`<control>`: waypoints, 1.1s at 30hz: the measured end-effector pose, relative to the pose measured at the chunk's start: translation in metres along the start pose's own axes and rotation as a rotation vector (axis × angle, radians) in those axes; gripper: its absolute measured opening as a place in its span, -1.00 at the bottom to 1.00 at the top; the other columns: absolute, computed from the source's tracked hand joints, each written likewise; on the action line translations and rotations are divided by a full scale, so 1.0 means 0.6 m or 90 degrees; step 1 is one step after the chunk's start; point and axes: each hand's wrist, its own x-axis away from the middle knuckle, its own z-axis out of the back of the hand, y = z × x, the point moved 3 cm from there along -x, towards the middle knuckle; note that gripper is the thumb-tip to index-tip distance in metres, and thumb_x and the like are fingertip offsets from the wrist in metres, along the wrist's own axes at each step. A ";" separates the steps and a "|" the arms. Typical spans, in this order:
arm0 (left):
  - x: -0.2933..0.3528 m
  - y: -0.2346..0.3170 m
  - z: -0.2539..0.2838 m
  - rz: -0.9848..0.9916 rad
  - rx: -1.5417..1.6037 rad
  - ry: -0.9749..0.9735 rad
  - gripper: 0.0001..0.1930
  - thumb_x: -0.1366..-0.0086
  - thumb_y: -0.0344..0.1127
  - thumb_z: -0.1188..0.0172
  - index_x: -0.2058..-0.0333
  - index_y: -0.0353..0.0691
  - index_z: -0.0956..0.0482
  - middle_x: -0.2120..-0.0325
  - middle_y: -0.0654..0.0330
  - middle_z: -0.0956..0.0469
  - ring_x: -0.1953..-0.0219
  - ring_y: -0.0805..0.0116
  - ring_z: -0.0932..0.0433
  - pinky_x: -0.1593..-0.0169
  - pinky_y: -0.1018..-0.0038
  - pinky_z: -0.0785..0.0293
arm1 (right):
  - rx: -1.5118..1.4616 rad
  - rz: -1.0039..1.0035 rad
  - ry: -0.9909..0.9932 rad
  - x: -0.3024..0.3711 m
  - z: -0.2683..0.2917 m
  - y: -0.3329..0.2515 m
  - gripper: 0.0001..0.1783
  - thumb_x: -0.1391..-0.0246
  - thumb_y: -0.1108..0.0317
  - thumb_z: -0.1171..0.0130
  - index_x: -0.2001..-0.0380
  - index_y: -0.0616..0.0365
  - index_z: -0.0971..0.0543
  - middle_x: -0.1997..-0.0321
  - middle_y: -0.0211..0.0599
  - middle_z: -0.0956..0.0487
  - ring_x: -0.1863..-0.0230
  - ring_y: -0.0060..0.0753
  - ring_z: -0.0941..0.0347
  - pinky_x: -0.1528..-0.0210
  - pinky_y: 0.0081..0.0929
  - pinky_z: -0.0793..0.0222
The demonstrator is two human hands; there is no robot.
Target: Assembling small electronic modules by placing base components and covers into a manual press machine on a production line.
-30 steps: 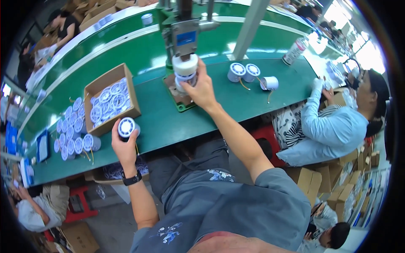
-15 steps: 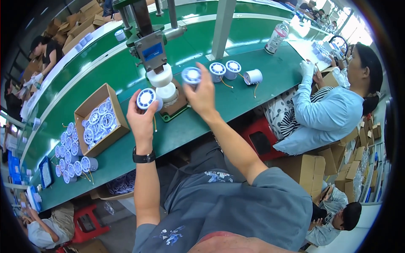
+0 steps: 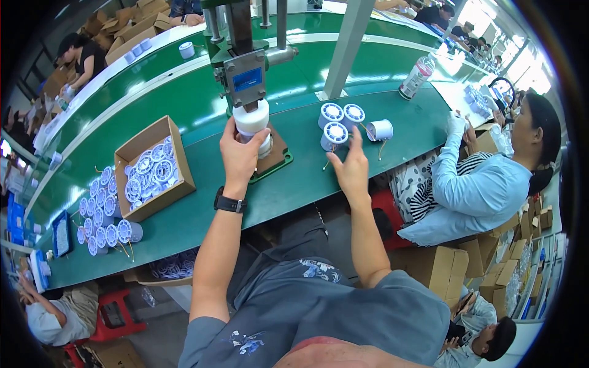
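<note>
My left hand [image 3: 240,161] is closed round a white cylindrical housing [image 3: 246,136], mostly hidden by the fingers, under the white round press head [image 3: 253,116] of a bench press. My right hand [image 3: 351,168] is open, fingers apart, just beside a white cylindrical housing with a slotted round lid [image 3: 335,133] that stands on the bench. Whether a fingertip still touches it I cannot tell. Two more lidded housings [image 3: 332,113] stand right behind, and another housing [image 3: 380,130] with a yellowish wire lies on its side to the right.
Left of the press is a cardboard box [image 3: 184,176] of slotted white lids. Several lidded housings [image 3: 110,205] stand farther left. A grey post [image 3: 348,52] rises behind the bench, near a bottle [image 3: 417,77]. A co-worker in light blue [image 3: 478,178] sits at the right.
My left hand has brought its housing rightward under the press head. My right hand has moved right and let go of its lidded housing, which now stands in front of the other two.
</note>
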 end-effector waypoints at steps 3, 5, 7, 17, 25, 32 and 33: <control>0.007 -0.016 0.001 -0.007 -0.062 0.037 -0.31 -0.06 -0.41 -0.48 -0.16 -0.36 -0.40 0.09 0.12 -0.60 0.07 0.36 -0.58 0.00 0.42 -0.51 | -0.042 -0.039 0.024 0.004 0.047 -0.037 -0.26 -0.03 0.46 -0.34 -0.28 0.22 -0.29 0.08 0.06 -0.60 0.05 -0.05 -0.59 -0.06 -0.26 -0.48; 0.011 -0.011 -0.003 -0.014 -0.062 0.034 -0.26 -0.04 -0.40 -0.49 -0.19 -0.34 -0.36 0.07 0.11 -0.60 0.06 0.33 -0.59 -0.01 0.41 -0.51 | -0.121 -0.021 0.071 -0.016 0.081 -0.079 -0.29 -0.06 0.47 -0.30 -0.28 0.22 -0.29 0.10 -0.01 -0.60 0.06 -0.14 -0.58 -0.07 -0.28 -0.47; 0.016 -0.003 -0.004 -0.033 -0.070 0.029 -0.16 0.00 -0.37 -0.52 -0.25 -0.30 -0.29 0.05 0.07 -0.60 0.05 0.28 -0.59 -0.01 0.37 -0.52 | -0.264 0.091 0.116 -0.072 0.091 -0.159 -0.33 -0.06 0.47 -0.28 -0.25 0.23 -0.33 0.09 -0.05 -0.59 0.06 -0.19 -0.56 -0.09 -0.29 -0.45; 0.007 -0.027 0.007 -0.053 -0.296 -0.046 0.01 0.10 -0.32 -0.56 -0.31 -0.27 -0.17 0.00 -0.10 -0.57 -0.02 -0.01 -0.60 -0.06 0.22 -0.52 | -0.658 -0.492 -0.270 -0.554 0.066 -0.504 -0.66 -0.28 0.16 -0.06 0.30 0.29 -0.52 0.62 -0.44 -0.40 0.73 -0.60 -0.19 0.72 -0.58 -0.04; 0.015 -0.016 0.012 -0.064 -0.298 -0.022 -0.01 0.12 -0.32 -0.56 -0.30 -0.27 -0.20 0.01 -0.10 -0.59 -0.02 -0.03 -0.60 -0.05 0.22 -0.52 | -0.934 0.384 0.068 -0.215 0.151 -0.295 -0.63 -0.28 0.15 0.11 0.60 0.04 -0.36 0.75 -0.51 -0.11 0.65 -0.61 0.06 0.40 -0.40 -0.06; 0.028 -0.009 0.015 -0.008 -0.280 -0.063 -0.26 0.03 -0.31 -0.53 -0.12 -0.37 -0.40 0.04 0.00 -0.61 0.06 0.16 -0.62 -0.02 0.31 -0.51 | -0.659 0.397 0.182 -0.020 0.045 -0.159 -0.62 -0.29 0.13 0.05 0.42 0.19 -0.56 0.59 -0.29 -0.51 0.47 -0.34 -0.43 0.02 -0.10 -0.21; 0.012 -0.014 0.019 0.001 -0.281 -0.047 -0.32 0.00 -0.31 -0.53 -0.09 -0.39 -0.43 0.06 0.03 -0.61 0.08 0.21 -0.61 -0.02 0.33 -0.51 | -0.674 0.419 0.166 -0.018 0.036 -0.160 -0.63 -0.30 0.13 0.04 0.39 0.19 -0.57 0.58 -0.31 -0.51 0.47 -0.33 -0.46 0.06 -0.12 -0.23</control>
